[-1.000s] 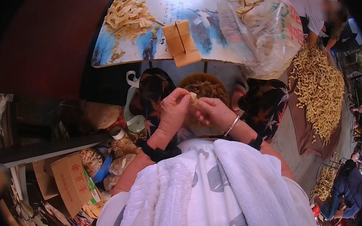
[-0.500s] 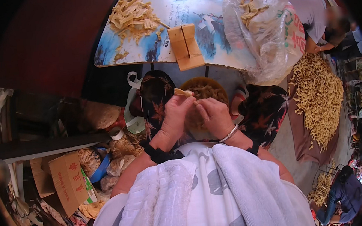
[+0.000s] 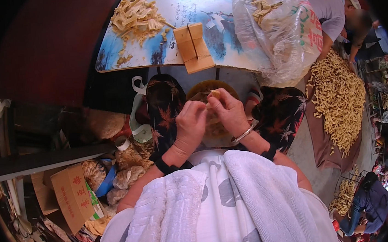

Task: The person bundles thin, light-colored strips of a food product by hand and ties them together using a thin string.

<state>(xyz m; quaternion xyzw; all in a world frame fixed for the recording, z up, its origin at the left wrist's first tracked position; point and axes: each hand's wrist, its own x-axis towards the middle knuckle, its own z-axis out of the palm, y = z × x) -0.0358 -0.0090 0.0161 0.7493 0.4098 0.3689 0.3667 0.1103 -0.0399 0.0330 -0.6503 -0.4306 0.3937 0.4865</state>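
My left hand (image 3: 191, 125) and my right hand (image 3: 231, 116) are close together in front of me. Between them is a pale yellow strip of tofu skin (image 3: 215, 93), its end sticking up over my right thumb. Both hands are closed in a pinch on it; the part between the left fingertips is mostly hidden. Beneath the hands, a yellow basin (image 3: 207, 82) with pale pieces inside sits between my knees. On the table (image 3: 170, 3) beyond lie a heap of loose tofu skin strips (image 3: 135, 19) and a slotted wooden block (image 3: 194, 49) at the near edge.
A clear plastic bag (image 3: 283, 35) with strips covers the table's right side. Right of me, a large pile of knotted pieces (image 3: 340, 101) lies on a brown cloth; a person (image 3: 317, 2) bends over it. Another person (image 3: 369, 202) crouches lower right. Cardboard box (image 3: 73, 193) and bags stand left.
The strip's upright end was by my left fingers and now shows over my right thumb. The left fingers have curled in. The person at the far right has leaned further into view.
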